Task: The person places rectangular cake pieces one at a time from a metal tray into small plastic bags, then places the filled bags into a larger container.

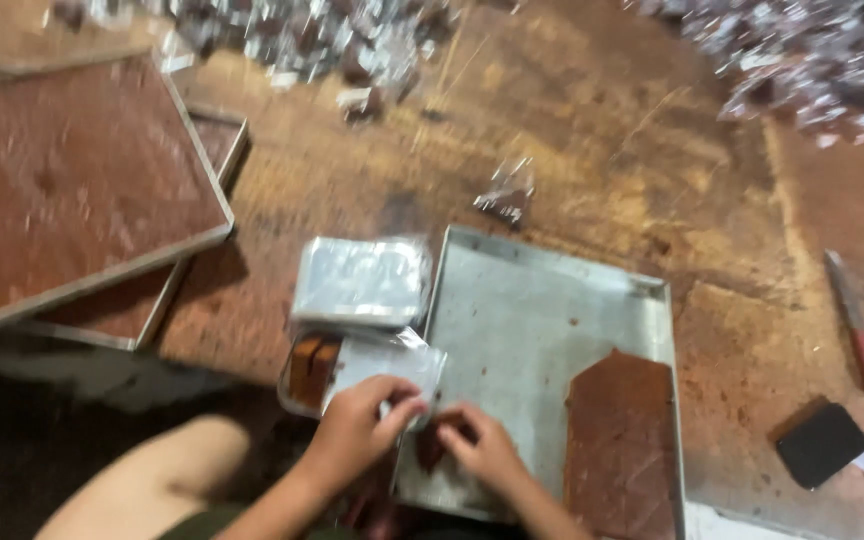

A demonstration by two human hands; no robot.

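two hands work at the near edge of a brown, stained worktop point(592, 130). the left hand point(360, 425) pinches the corner of a clear wrapper sheet point(392, 362) between thumb and fingers, the sheet lying half over a small container of brown pieces point(310, 370). the right hand point(482, 445) is curled, fingers bent around a small dark brown piece point(432, 445) at the near left corner of a metal tray point(532, 300); the blur keeps me from telling how firmly it grips.

three trays show in all. the one by the hands is mostly bare and carries one brown slab point(622, 440) at its near right side. two more trays are stacked at the left: the upper tray point(72, 170) is full of brown slab and rests askew on the lower tray point(142, 315).

one stack of clear wrappers point(362, 280) sits just beside the bare tray's left rim, above the sheet in hand. one wrapped piece point(507, 195) lies alone beyond the tray. two heaps of shiny wrapped pieces lie along the far edge, one at the top centre point(302, 35) and one at the top right point(802, 55). on the right lie one red-handled knife point(857, 325) and one black scraper point(824, 445), well apart from the hands.
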